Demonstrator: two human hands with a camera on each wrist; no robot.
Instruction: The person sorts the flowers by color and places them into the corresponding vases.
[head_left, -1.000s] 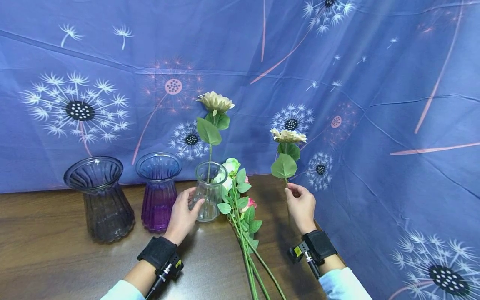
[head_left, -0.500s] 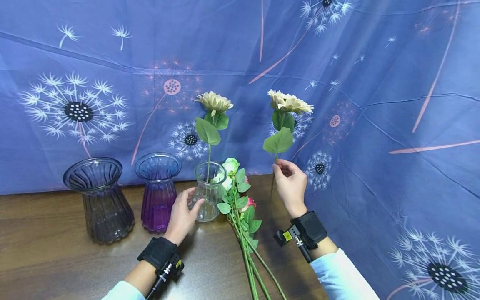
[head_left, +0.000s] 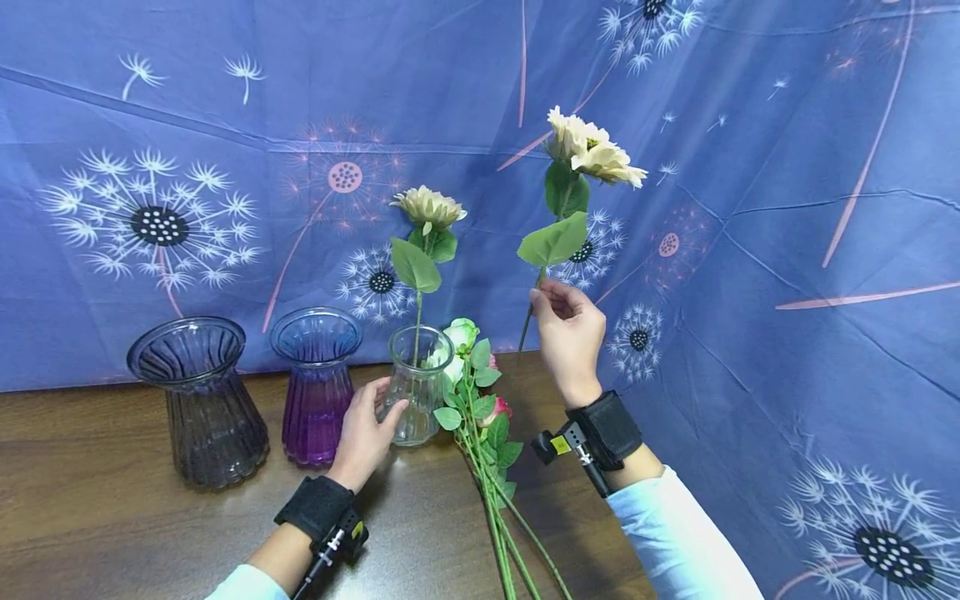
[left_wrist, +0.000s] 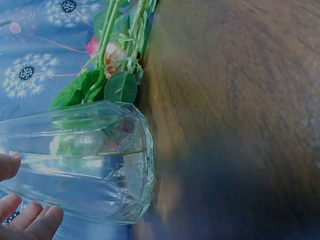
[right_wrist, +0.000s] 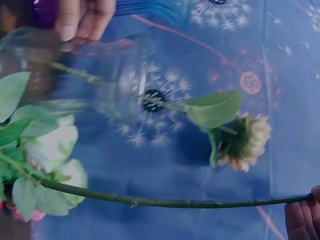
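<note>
My left hand holds the clear glass vase at its side, thumb and fingers curved about the glass. One cream-coloured flower stands in that vase, its stem running down to the base in the left wrist view. Pinched by its stem, a second cream flower with two green leaves is in my right hand. It is raised to the right of the vase, bloom up and leaning right. The bare lower stem spans the right wrist view, its cut end in front of the roses.
White-green and pink roses lie on the wooden table just right of the clear vase, stems toward me. A purple-blue vase and a larger dark grey vase stand to the left. A blue dandelion-print cloth hangs behind.
My right hand has lifted the second cream flower upward and a little left, and the bloom has tilted more to the right. The left hand and clear vase have stayed put.
</note>
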